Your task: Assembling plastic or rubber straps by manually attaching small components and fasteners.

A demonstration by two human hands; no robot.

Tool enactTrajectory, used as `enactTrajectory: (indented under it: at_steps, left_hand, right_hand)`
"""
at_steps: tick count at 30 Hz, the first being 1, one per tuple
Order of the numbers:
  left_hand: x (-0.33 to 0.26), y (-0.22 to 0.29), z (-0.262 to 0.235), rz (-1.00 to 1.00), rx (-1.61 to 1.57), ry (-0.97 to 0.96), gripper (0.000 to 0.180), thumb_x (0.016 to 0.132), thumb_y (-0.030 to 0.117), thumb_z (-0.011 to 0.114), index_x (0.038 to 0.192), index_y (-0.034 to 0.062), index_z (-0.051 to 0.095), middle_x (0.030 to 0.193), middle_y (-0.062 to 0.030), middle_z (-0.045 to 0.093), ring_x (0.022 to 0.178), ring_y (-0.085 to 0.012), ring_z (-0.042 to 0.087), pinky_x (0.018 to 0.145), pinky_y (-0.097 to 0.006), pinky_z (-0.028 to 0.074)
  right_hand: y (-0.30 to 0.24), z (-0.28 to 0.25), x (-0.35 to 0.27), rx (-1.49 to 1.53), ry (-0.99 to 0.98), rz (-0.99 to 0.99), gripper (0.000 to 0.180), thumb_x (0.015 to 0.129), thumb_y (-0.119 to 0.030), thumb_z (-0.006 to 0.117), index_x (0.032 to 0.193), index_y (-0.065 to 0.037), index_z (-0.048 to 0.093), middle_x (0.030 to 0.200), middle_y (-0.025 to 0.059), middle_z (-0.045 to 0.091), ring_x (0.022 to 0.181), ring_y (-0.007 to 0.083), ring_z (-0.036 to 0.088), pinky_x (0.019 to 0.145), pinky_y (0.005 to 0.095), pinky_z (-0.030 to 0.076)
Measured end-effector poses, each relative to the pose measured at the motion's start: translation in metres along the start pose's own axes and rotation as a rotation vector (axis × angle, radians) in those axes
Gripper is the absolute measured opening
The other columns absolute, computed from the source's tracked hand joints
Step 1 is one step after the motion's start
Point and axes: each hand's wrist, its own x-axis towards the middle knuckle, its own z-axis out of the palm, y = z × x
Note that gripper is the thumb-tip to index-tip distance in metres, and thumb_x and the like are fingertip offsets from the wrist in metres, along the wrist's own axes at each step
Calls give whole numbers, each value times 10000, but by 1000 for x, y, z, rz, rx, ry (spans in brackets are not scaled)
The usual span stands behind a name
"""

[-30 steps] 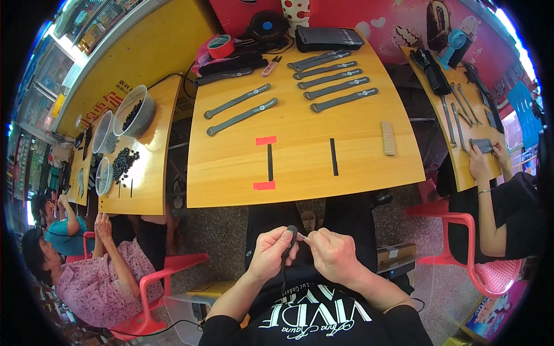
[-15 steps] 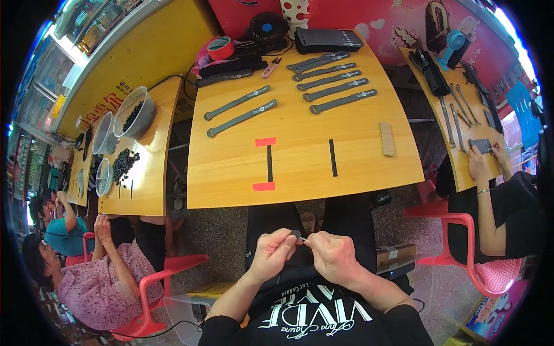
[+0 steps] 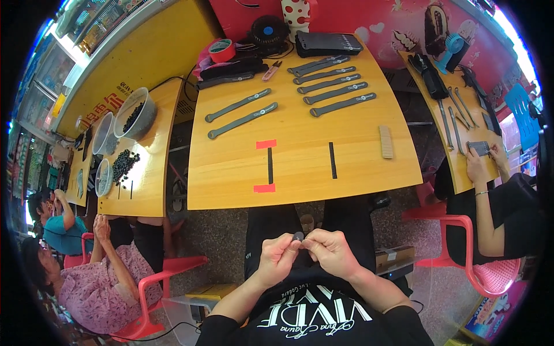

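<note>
Where the two hands meet over the lap, the fingertips of the left hand [image 3: 278, 256] and right hand [image 3: 330, 252] pinch together on a small dark round piece [image 3: 298, 236], which sits between the thumbs and forefingers, just near of the table [image 3: 231, 184] edge. Both hands are closed on it, touching each other, with the forearms coming in from the near edge over a black shirt [image 3: 311, 314]. Beyond the hands, on the yellow table, a black strip [image 3: 270, 165] runs between two red tape marks [image 3: 266, 144], and a second black strip [image 3: 332, 160] lies just to its right. Farther right is a small tan block [image 3: 386, 142]. Far on the table, two grey straps [image 3: 241, 112] lie slanted at the left and five more grey straps [image 3: 332, 86] lie in a row at the right, with a dark tray [image 3: 328, 44] behind them. A red tape roll [image 3: 221, 51] sits at the far left corner. On a second table to the left stand clear tubs [image 3: 131, 118] holding dark pieces, beside a seated person in a floral top [image 3: 95, 282] on a red chair [image 3: 164, 277]. At the right, another person's hands [image 3: 482, 158] hold a small device at a third table.
</note>
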Motion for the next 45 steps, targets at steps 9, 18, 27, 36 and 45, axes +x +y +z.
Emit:
enactTrajectory:
  at_steps: [9, 18, 27, 36, 45]
  left_hand:
    - [5, 15, -8, -35, 38, -64, 127, 946, 55, 569, 851, -19, 608, 643, -109, 555, 503, -193, 535, 467, -289, 391]
    - [18, 14, -15, 590, 446, -26, 152, 702, -18, 685, 836, -18, 612, 644, -97, 548, 534, -244, 573, 474, -332, 444]
    - [18, 6, -18, 488, 425, -90, 162, 712, -52, 672, 858, -25, 608, 645, -111, 556, 539, -259, 584, 476, -338, 451]
    - [13, 14, -14, 349, 155, -168, 88, 810, -52, 623, 887, -13, 602, 694, -124, 595, 572, -289, 601, 505, -335, 468]
    - [11, 24, -12, 256, 294, -162, 143, 799, -64, 624, 934, -17, 620, 761, -135, 625, 646, -293, 616, 565, -339, 495]
  right_hand:
    - [-3, -1, 2, -634, 197, -637, 99, 788, 89, 627, 790, 2, 582, 649, 109, 555, 537, 266, 578, 475, 326, 440]
    - [-6, -24, -2, 653, -407, 331, 125, 921, -35, 600, 802, 4, 590, 610, 55, 508, 498, 97, 459, 476, 273, 392]
    - [-6, -13, 3, -742, 104, -727, 75, 824, -72, 657, 840, -22, 603, 603, 30, 397, 479, 135, 429, 430, 262, 341]
    - [-12, -12, -5, -124, -52, -455, 77, 805, 28, 664, 852, 16, 604, 653, 98, 508, 509, 228, 512, 463, 338, 413]
    - [-12, -18, 3, -367, -19, -601, 130, 791, -19, 710, 780, -4, 582, 632, 88, 526, 503, 252, 530, 440, 328, 395]
